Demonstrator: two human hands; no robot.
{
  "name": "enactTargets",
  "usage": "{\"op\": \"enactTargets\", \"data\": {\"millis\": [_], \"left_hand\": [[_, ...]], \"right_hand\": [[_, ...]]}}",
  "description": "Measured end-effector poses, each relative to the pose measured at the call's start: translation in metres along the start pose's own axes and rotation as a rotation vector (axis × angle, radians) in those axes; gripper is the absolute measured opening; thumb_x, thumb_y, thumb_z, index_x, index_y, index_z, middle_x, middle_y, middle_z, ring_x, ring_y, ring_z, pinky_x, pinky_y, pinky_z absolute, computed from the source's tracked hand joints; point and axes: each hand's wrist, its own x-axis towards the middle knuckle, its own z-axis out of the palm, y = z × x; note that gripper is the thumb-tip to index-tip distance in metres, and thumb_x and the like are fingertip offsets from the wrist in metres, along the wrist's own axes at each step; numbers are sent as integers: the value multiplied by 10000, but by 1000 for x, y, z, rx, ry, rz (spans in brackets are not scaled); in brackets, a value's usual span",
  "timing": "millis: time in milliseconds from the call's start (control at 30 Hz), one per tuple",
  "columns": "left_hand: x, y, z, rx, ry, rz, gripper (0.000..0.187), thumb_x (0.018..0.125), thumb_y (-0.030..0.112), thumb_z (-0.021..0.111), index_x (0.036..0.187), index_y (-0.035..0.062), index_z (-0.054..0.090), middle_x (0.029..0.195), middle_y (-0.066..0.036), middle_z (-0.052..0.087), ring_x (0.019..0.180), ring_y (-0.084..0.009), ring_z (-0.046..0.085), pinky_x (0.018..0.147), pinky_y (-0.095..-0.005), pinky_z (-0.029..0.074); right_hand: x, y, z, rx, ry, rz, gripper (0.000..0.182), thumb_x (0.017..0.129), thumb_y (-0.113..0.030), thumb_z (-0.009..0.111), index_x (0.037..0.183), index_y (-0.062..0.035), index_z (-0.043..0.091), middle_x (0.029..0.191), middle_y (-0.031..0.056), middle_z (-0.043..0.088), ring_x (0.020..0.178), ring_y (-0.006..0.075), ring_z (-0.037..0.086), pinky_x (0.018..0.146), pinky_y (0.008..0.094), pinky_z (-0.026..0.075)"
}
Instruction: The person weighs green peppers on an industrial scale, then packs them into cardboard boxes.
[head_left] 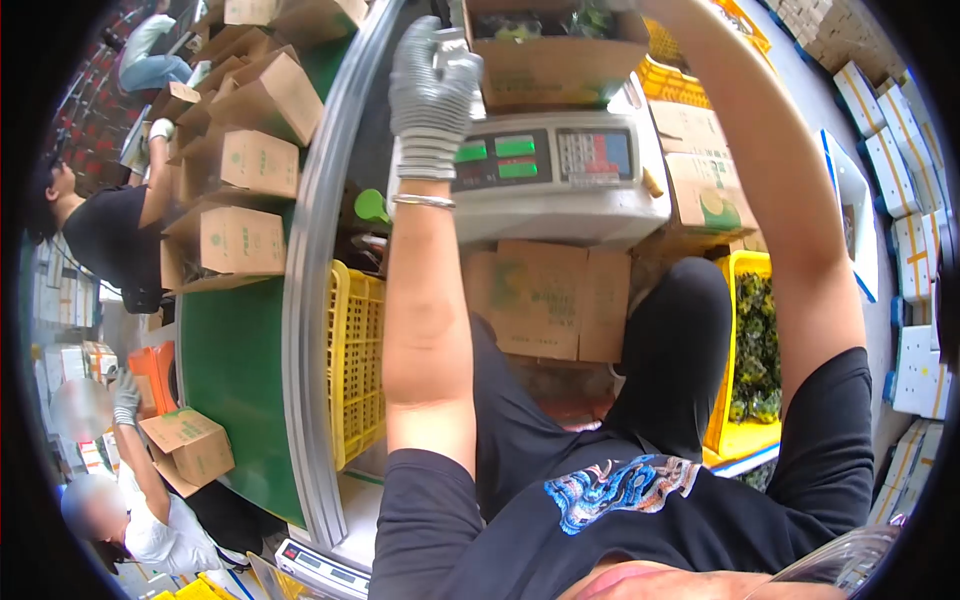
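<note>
My left hand (432,95), in a grey-white striped glove, is raised at the left edge of a digital scale (560,205). Its fingers are curled, and a small silvery patch shows by the thumb; what it holds, if anything, I cannot make out. On the scale sits an open cardboard box (555,75) with dark green leafy produce in clear plastic (590,20) inside. My right forearm (750,110) stretches past the box's right side, and the hand itself is beyond the top edge. Green displays (516,146) are lit on the scale.
To the left runs a green conveyor belt (235,370) with a metal rail (312,330), carrying several open cartons (240,245). Yellow crates (357,365) flank me; the right one holds leafy greens (755,340). Co-workers (110,235) stand across the belt. White boxes (905,190) line the right.
</note>
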Motion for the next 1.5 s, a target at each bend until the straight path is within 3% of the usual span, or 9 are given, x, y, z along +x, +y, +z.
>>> {"op": "enactTargets", "data": {"millis": [200,533,700,867,967,1100,1200,1400,1500], "left_hand": [[15,-13,19,-134,-34,234,294,616,114,672,895,31,635,971,-150,601,941,-329,538,852,-413,454],[10,-11,27,-251,-62,80,293,707,24,655,984,35,561,1104,-156,498,1046,-292,483,951,-360,370],[13,-6,27,-191,9,33,477,698,33,660,1152,15,515,1149,-166,482,1066,-297,480,969,-363,374],[6,-20,48,-504,-39,-175,526,769,147,680,1228,-29,492,1218,-160,494,1069,-262,530,946,-338,422],[13,-32,53,-265,-16,54,425,834,272,663,1130,-21,579,1039,-99,585,880,-165,564,801,-286,470],[18,-12,48,-404,-235,-601,399,852,362,639,812,-31,692,789,-63,663,772,-134,582,723,-290,455],[16,-25,61,-436,-81,-488,369,846,334,642,837,-32,688,727,-36,643,678,-116,536,674,-278,446],[17,-52,57,-264,-10,-487,298,790,292,634,832,0,678,717,-51,635,632,-150,584,614,-308,463],[11,-50,43,-971,217,-785,276,805,292,568,851,39,668,797,-61,647,719,-168,588,694,-288,472]], "right_hand": [[37,-13,27,-262,-384,-165,374,813,-343,622,1034,-43,654,963,131,661,863,237,638,767,311,503],[67,-56,24,36,-474,-185,434,798,-374,545,1044,-36,662,1040,163,654,903,285,628,779,375,493],[-11,9,24,589,464,-229,166,830,-145,607,960,-48,573,841,71,595,793,180,593,716,309,479],[-46,83,106,733,835,-413,465,775,-160,668,1208,-51,537,1209,126,546,1128,242,537,908,354,453],[-47,66,107,654,657,-536,590,674,-173,677,1222,-6,539,1305,155,505,1245,294,457,1021,381,366],[-11,68,136,764,332,-573,619,649,-86,682,1244,-5,530,1301,156,519,1298,290,397,1088,378,278],[-25,60,117,787,313,-464,695,627,-84,701,1290,-39,497,1326,146,499,1303,284,390,1087,379,281],[-31,88,157,853,234,-330,1180,551,-63,802,1470,-65,61,1381,189,390,1279,237,376,1082,362,303],[-36,60,139,961,-84,-219,1258,505,-103,792,1459,-76,-28,1332,161,401,1172,244,447,1016,320,369]]}}
